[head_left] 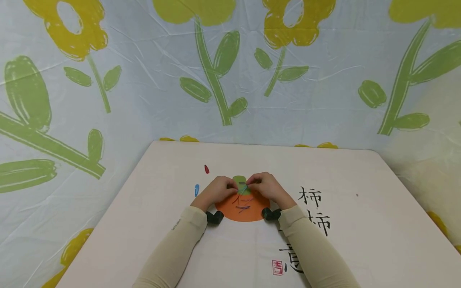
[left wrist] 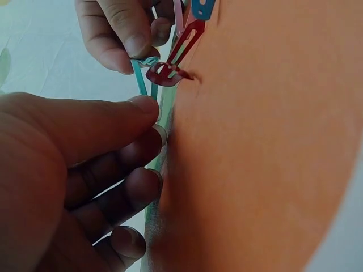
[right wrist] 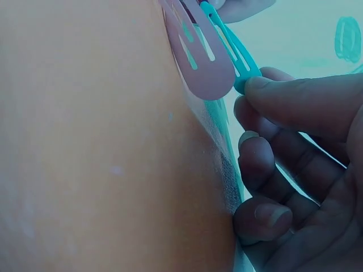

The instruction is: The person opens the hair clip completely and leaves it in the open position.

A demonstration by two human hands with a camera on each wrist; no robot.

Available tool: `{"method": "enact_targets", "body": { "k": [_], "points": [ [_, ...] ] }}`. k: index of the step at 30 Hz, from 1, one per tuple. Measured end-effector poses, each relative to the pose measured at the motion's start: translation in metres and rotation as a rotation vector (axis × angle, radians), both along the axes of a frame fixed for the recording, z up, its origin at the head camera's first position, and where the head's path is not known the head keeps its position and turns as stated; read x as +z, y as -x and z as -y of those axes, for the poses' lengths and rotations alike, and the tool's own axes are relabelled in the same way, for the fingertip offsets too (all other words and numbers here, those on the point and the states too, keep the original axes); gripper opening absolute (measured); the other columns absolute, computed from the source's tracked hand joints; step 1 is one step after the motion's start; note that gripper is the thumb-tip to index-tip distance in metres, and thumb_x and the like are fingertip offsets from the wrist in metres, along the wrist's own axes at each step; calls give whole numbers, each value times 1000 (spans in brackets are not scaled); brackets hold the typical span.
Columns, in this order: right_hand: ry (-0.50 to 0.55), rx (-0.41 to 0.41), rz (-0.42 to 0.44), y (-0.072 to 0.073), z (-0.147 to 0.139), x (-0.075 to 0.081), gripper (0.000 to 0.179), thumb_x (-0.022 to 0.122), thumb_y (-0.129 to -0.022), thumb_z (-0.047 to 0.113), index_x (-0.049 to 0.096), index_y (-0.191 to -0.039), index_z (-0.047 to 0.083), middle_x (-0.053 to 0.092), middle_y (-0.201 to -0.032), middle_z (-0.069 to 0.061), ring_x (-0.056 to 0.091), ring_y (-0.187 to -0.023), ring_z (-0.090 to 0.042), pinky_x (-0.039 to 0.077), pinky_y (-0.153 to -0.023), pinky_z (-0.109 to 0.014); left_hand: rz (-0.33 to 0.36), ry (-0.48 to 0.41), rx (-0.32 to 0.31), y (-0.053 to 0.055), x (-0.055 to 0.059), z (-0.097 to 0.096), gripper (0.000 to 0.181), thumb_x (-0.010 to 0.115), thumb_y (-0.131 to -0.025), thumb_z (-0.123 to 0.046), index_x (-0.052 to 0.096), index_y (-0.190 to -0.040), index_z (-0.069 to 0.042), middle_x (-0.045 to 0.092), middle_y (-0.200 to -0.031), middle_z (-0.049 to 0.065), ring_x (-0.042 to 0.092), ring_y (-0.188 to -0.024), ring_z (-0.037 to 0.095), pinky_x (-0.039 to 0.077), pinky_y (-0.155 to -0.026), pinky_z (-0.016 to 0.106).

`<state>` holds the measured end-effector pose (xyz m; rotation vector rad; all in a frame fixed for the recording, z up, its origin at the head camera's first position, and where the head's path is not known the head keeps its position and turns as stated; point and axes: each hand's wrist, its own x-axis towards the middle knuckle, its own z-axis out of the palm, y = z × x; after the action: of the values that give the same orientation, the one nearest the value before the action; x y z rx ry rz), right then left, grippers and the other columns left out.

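Note:
In the head view my left hand [head_left: 220, 188] and right hand [head_left: 265, 187] meet over the green top [head_left: 239, 179] of an orange round shape [head_left: 245, 216]. Both pinch one teal snap hair clip [left wrist: 140, 79] between thumb and fingers. The right thumb presses on the rounded end of that teal clip [right wrist: 241, 59] in the right wrist view. Close beside it are a red hair clip [left wrist: 164, 73] and a pink-purple one [right wrist: 212, 79]. Part of a blue clip [left wrist: 202, 8] shows at the left wrist view's top edge. Several thin clips lie over the orange shape, too small to tell apart from the head.
Left of the hands, a red hair clip [head_left: 207, 169] and a light blue hair clip [head_left: 196, 190] lie on the pale table [head_left: 173, 160]. Black written characters [head_left: 310, 196] and a red seal mark [head_left: 277, 268] are on its right side. Flower-printed cloth [head_left: 155, 80] hangs behind.

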<state>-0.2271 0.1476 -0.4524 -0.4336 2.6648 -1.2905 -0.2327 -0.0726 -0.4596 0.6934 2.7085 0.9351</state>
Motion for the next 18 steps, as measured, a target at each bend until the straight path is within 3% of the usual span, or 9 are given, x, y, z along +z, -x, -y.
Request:
{"method": "enact_targets", "body": {
  "k": [18],
  "points": [
    [-58, -19, 25, 1, 1, 1, 10, 67, -90, 16, 76, -94, 19, 71, -102, -1, 61, -98, -19, 50, -85, -36, 11, 34, 7, 4, -2, -2, 6, 66, -92, -21, 71, -92, -18, 65, -90, -4, 55, -86, 15, 48, -85, 33]
  ]
}}
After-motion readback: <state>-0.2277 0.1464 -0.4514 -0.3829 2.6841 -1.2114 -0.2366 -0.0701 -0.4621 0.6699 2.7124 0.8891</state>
